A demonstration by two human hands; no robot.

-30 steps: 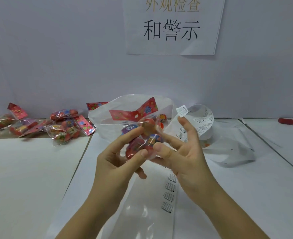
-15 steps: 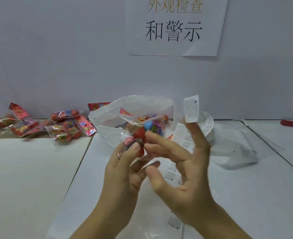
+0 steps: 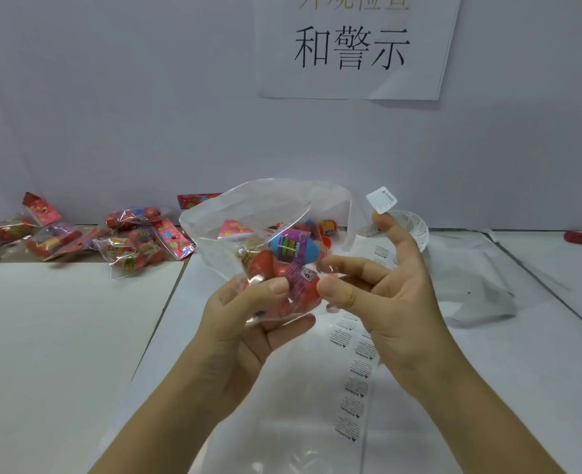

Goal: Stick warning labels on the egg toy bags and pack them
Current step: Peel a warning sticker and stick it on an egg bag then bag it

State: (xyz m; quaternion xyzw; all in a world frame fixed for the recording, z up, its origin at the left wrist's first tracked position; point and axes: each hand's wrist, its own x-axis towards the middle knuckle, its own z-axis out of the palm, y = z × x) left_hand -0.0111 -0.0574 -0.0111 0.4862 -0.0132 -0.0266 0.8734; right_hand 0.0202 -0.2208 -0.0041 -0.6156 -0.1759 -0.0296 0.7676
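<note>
Progress (my read): mid-batch. The held egg toy bag (image 3: pixel 282 265) shows no warning label yet, as far as I can see. One label (image 3: pixel 381 199) is already peeled & sits stuck on the raised index fingertip of the right grip (image 3: pixel 395 302), clear of the bag. So peel = done, stick = next, then pack.

The big white sack (image 3: pixel 265 200) stands open behind the hands w/ some egg bags already inside, prob. finished ones. A pile of bags (image 3: pixel 132 248) waits far left at the back of the desk (image 3: pixel 60 336), so plenty left to do. The label roll (image 3: pixel 418 227) sits behind the right grip, w/ its strip (image 3: pixel 353 388) trailing toward the camera across the desk.

Grips: the left grip (image 3: pixel 245 323) holds the bag from below, thumb pressed on top, fingers curled under. The right grip pinches the bag's right edge btwn thumb & middle finger, index sticking up w/ the label. The bag is in the air over mid-desk, in front of the sack, blue egg uppermost.

Vs 0.5 s ago: the right thumb was off the bag & the hand spread; now it's closed onto the bag. The label was higher & face-on to the camera; now it's lower & tilted. The bag has turned, so the blue egg shows more. Vs 1 s ago: the red header card that stood above the bag is no longer seen on top.
</note>
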